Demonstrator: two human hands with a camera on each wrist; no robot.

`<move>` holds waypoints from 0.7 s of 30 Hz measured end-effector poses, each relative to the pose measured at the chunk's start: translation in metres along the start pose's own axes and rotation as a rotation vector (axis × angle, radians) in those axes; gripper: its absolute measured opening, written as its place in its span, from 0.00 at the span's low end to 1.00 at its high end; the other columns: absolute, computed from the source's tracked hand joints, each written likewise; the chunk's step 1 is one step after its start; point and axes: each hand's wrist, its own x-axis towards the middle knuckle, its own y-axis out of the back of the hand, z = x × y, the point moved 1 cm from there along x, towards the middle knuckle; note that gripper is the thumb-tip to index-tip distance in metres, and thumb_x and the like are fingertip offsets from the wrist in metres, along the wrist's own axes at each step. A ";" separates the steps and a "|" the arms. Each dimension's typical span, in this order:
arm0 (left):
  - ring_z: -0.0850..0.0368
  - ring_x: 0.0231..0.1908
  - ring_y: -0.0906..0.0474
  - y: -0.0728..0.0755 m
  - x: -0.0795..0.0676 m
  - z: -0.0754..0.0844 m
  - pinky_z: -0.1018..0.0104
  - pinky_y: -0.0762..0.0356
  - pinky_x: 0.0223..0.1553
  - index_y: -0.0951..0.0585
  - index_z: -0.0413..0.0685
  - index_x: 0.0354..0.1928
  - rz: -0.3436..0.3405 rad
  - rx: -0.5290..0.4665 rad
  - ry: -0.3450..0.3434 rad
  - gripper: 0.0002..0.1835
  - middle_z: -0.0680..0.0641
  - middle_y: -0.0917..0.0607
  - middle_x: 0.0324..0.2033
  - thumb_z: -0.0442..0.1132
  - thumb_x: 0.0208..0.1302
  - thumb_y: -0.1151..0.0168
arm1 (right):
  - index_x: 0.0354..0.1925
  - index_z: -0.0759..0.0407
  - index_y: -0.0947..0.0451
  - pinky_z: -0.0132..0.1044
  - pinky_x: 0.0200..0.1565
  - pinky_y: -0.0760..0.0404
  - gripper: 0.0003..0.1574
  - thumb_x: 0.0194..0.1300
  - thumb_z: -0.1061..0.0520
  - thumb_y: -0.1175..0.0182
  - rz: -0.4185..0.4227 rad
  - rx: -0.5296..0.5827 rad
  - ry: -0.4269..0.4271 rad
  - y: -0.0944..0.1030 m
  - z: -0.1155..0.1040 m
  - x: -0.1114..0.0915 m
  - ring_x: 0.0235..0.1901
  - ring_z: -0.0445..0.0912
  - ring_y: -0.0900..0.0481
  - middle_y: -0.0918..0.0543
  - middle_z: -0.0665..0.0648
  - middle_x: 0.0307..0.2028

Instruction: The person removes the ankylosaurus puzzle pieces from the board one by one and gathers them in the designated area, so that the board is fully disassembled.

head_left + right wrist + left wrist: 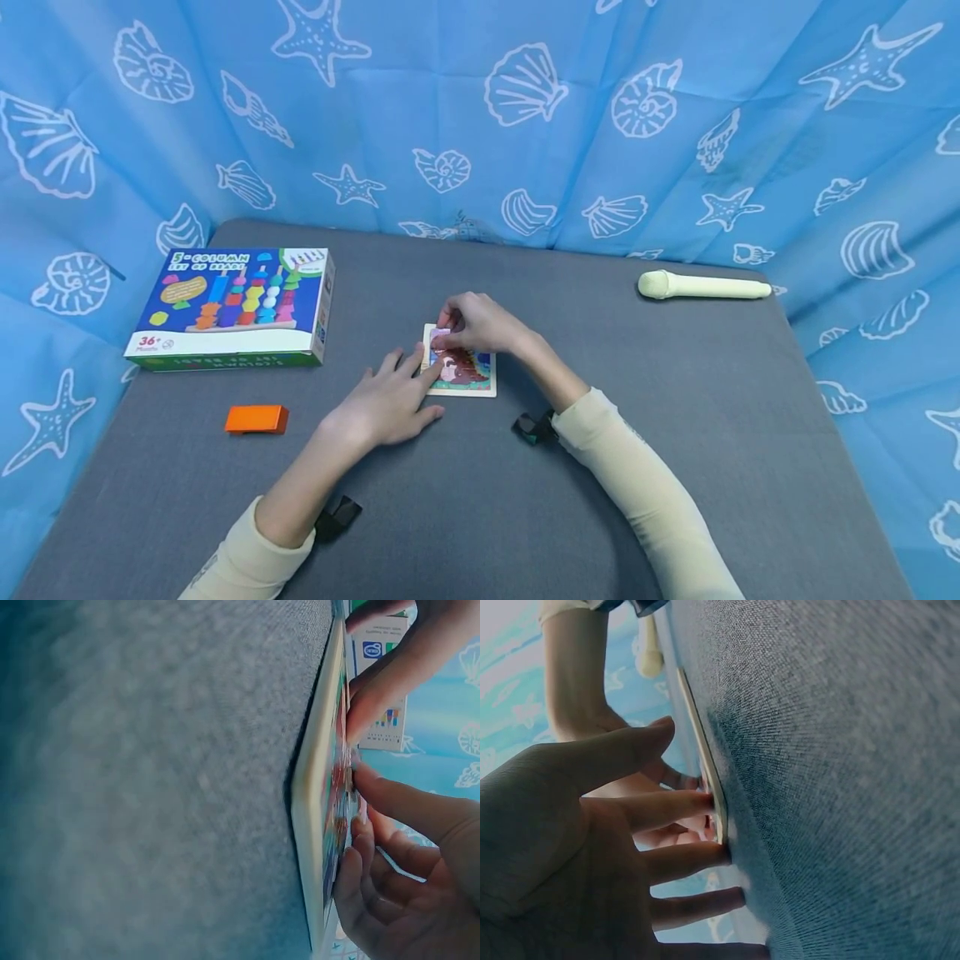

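A small jigsaw puzzle (pixel 471 379) with a pale frame and a colourful picture lies flat on the grey table. My right hand (pixel 483 323) is over its upper part and pinches a purple puzzle piece (pixel 439 337) at the upper left of the picture. In the right wrist view, thumb and fingers meet right at the board's face, hiding most of the piece. My left hand (pixel 390 402) has its fingers spread; the index fingertip rests on the puzzle's left part, other fingertips reach its left edge and the table. The left wrist view shows these fingers straight.
A bead-set box (pixel 232 308) stands at the back left, with an orange block (pixel 257 419) in front of it. At the back right lies a pale green microphone-shaped stick (pixel 705 286). A blue curtain (pixel 480 125) with shell prints hangs behind the table.
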 end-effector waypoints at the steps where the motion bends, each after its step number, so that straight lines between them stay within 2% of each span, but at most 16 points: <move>1: 0.27 0.85 0.51 -0.003 0.003 -0.002 0.16 0.41 0.74 0.40 0.58 0.87 0.005 0.003 -0.003 0.40 0.37 0.48 0.88 0.59 0.81 0.41 | 0.45 0.61 0.14 0.29 0.41 0.19 0.12 0.71 0.55 0.25 0.006 0.008 0.012 0.000 0.000 0.000 0.37 0.42 0.18 0.12 0.56 0.39; 5: 0.28 0.86 0.51 -0.014 0.011 -0.012 0.15 0.41 0.74 0.41 0.62 0.87 0.029 0.003 -0.008 0.40 0.40 0.49 0.88 0.63 0.80 0.43 | 0.46 0.61 0.12 0.30 0.43 0.16 0.07 0.73 0.59 0.28 0.017 0.068 0.072 0.002 0.002 -0.003 0.37 0.42 0.15 0.10 0.57 0.38; 10: 0.28 0.85 0.51 -0.008 0.007 -0.008 0.15 0.41 0.73 0.40 0.60 0.87 0.017 -0.010 -0.011 0.40 0.39 0.48 0.88 0.61 0.81 0.42 | 0.46 0.62 0.11 0.31 0.44 0.14 0.05 0.73 0.62 0.29 0.010 0.202 0.115 0.009 0.009 -0.013 0.37 0.44 0.14 0.10 0.58 0.38; 16: 0.28 0.86 0.52 0.005 -0.003 0.002 0.17 0.42 0.75 0.40 0.57 0.87 -0.022 -0.009 0.011 0.39 0.37 0.47 0.88 0.57 0.82 0.41 | 0.49 0.64 0.11 0.31 0.42 0.14 0.09 0.71 0.65 0.29 0.049 0.313 0.075 0.024 0.025 -0.033 0.37 0.46 0.13 0.10 0.60 0.40; 21: 0.29 0.86 0.52 0.008 -0.005 0.006 0.18 0.42 0.77 0.41 0.56 0.87 -0.036 -0.008 0.024 0.39 0.37 0.47 0.88 0.56 0.82 0.41 | 0.52 0.64 0.12 0.30 0.41 0.15 0.12 0.71 0.65 0.29 0.086 0.343 0.012 0.037 0.044 -0.051 0.38 0.44 0.13 0.10 0.62 0.44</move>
